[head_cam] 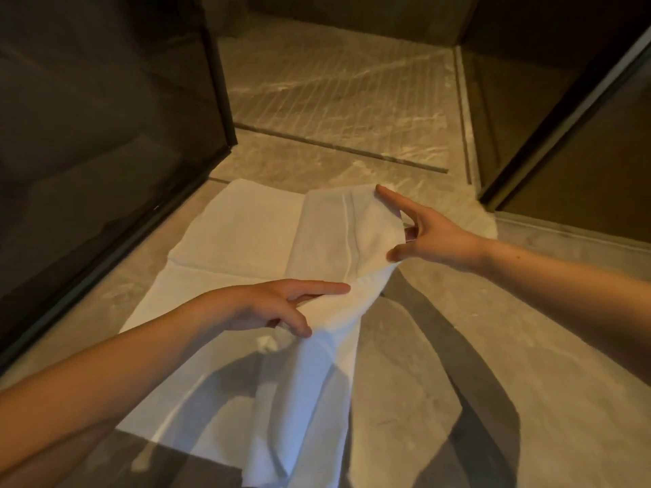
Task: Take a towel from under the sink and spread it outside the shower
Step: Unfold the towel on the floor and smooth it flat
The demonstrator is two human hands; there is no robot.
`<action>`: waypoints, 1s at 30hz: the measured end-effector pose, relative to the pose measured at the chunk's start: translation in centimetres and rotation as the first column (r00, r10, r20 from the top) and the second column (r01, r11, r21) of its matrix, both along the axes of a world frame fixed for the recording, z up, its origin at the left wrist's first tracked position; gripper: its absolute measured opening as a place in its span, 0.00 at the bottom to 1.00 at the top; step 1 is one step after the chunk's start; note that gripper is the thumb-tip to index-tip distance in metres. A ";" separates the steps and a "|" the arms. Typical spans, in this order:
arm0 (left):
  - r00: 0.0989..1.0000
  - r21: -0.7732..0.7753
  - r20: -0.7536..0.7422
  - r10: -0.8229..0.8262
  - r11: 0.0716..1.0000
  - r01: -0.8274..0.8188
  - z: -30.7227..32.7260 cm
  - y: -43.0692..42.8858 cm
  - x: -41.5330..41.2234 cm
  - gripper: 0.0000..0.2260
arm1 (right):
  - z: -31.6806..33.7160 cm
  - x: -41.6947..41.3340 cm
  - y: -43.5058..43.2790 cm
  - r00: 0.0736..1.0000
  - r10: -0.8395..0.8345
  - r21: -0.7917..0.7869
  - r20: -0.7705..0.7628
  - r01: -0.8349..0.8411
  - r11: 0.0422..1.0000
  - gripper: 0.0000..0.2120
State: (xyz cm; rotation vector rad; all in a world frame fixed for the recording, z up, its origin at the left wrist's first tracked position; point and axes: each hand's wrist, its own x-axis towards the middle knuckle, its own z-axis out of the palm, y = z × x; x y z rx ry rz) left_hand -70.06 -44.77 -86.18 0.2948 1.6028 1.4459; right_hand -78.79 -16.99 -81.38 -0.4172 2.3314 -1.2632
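Note:
A white towel (239, 234) lies partly unfolded on the stone floor just outside the shower. Its left half is flat on the floor, and its right half is lifted as a folded flap. My left hand (271, 304) pinches the near part of that flap between thumb and fingers. Farther out, my right hand (426, 234) holds the flap's far right edge, with the index finger stretched along the top corner and the thumb under the cloth.
The shower floor (334, 89) with its ribbed wet surface lies straight ahead beyond a dark threshold strip (338, 146). A dark glass panel (105, 135) stands on the left. Another dark-framed panel (563, 135) stands on the right. Dark shadows fall across the floor near me.

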 end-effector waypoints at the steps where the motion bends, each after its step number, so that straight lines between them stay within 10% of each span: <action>1: 1.000 0.008 -0.014 -0.027 1.000 0.027 -0.1 1.2 -0.1 0.35 | 0.2 0.3 1.2 1.000 -0.013 0.023 -0.006 0.013 1.000 0.50; 30: 0.939 0.233 0.156 -0.305 0.935 0.265 -6.7 30.9 -0.4 0.35 | -3.8 6.5 30.5 0.923 -0.371 0.460 0.100 0.288 0.840 0.46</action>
